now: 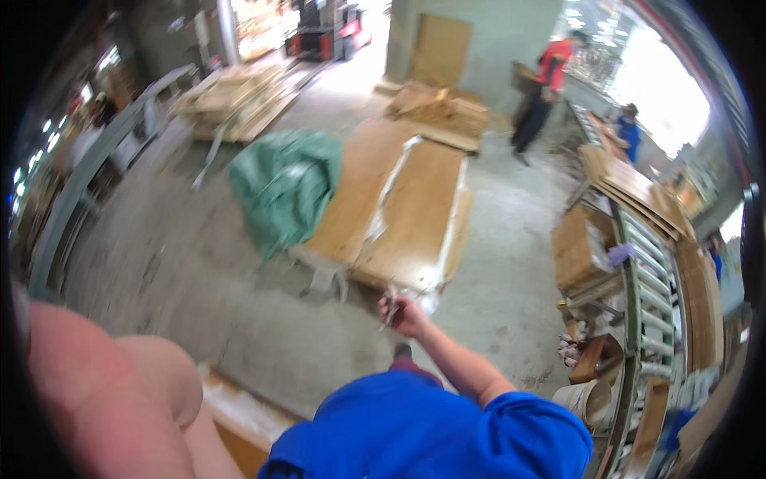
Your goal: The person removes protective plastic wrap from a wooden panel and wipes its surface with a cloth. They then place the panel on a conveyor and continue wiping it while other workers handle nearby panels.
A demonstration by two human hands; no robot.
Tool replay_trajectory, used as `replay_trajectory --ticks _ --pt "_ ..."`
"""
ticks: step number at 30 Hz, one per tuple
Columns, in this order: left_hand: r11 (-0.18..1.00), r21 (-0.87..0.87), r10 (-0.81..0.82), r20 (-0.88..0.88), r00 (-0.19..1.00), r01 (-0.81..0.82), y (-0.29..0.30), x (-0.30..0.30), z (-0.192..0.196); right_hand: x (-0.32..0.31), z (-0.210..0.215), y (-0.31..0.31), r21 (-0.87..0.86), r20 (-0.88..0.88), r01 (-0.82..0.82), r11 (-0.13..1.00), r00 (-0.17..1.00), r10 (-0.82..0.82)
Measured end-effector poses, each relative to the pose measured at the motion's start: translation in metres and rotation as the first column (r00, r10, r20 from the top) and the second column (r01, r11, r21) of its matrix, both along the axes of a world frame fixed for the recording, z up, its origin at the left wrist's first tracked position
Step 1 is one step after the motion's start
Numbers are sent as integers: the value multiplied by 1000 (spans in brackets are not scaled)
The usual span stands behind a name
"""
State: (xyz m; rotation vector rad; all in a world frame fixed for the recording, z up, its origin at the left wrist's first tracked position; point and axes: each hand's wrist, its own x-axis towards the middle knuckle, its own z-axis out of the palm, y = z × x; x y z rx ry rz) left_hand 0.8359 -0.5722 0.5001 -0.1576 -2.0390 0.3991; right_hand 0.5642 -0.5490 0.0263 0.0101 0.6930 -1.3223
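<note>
My right hand [408,316] is stretched out in front of my blue shirt, its fingers closed around a small crumpled whitish scrap [390,309], perhaps plastic or paper. Just beyond it lies the near end of a low stack of brown boards [415,207], with white strips running along its seam and right edge. At the lower left my left hand [112,391] is raised very close to the camera, large and blurred. Bent knuckles show there, but the fingertips and anything they hold are hidden.
A crumpled green sheet [287,188] covers the boards' left side. Wooden pallets [235,100] and a forklift [323,32] stand farther back. At right are a roller conveyor [646,287], cartons [582,247] and a bucket [584,401]. A person in red [550,72] stands beyond.
</note>
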Motion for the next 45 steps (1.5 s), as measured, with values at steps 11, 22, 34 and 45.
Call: replay_trajectory --ticks 11,22,34,45 --pt "893 -133 -423 81 903 430 60 -219 17 -197 37 175 -61 -152 421 905 892 -425" --pt "577 -172 -789 135 599 799 130 -430 36 -321 23 452 59 -237 934 354 357 -904" --pt "457 -152 -867 145 477 877 117 -559 49 -359 -6 460 120 -161 981 154 172 -972" --pt "302 -199 -931 150 334 932 86 -761 34 -531 6 441 -11 -143 998 58 56 -988"
